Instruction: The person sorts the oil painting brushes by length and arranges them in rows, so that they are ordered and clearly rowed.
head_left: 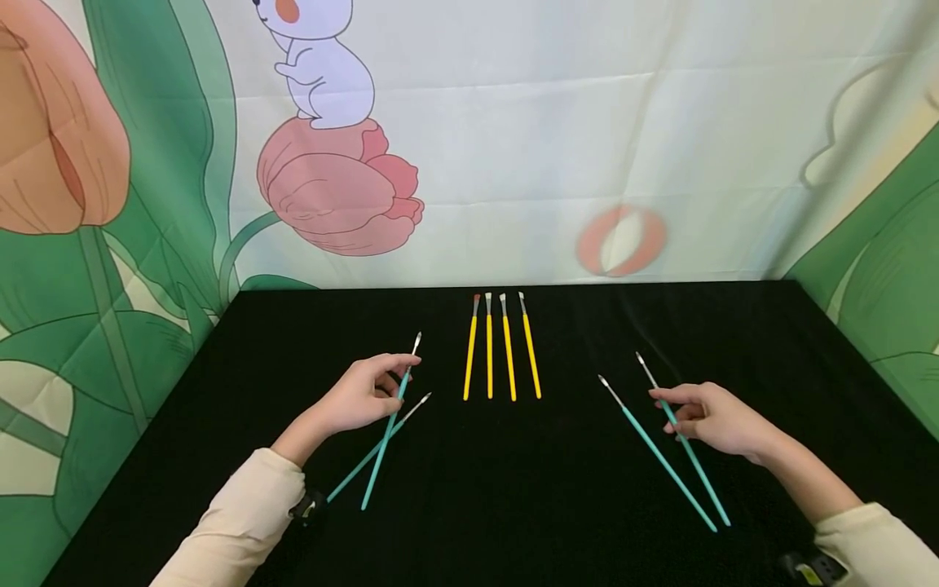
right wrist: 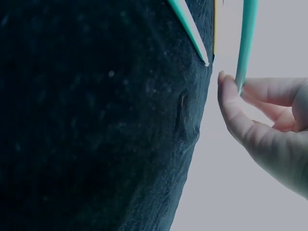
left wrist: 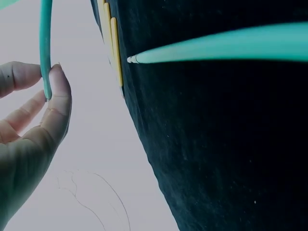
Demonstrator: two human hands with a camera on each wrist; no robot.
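Note:
My left hand (head_left: pixel 363 395) pinches a teal-handled paintbrush (head_left: pixel 374 474) between thumb and fingers, tip pointing away from me. A second teal paintbrush (head_left: pixel 358 470) lies on the black cloth below, crossed by the held one in the head view. Over on the right, my right hand (head_left: pixel 715 417) pinches another teal paintbrush (head_left: pixel 704 479) near its metal collar. Just left of that, a matching paintbrush (head_left: pixel 667 467) rests on the cloth, nearly parallel. Both wrist views show a held handle, left (left wrist: pixel 45 38) and right (right wrist: pixel 247 38), between thumb and fingertips.
Several yellow-handled paintbrushes (head_left: pixel 490 359) lie in a row at the back middle of the black cloth (head_left: pixel 528 489), bristles toward the back; the leftmost has a reddish tip. Behind the table hangs a printed backdrop (head_left: pixel 513 147) with flowers and a white animal.

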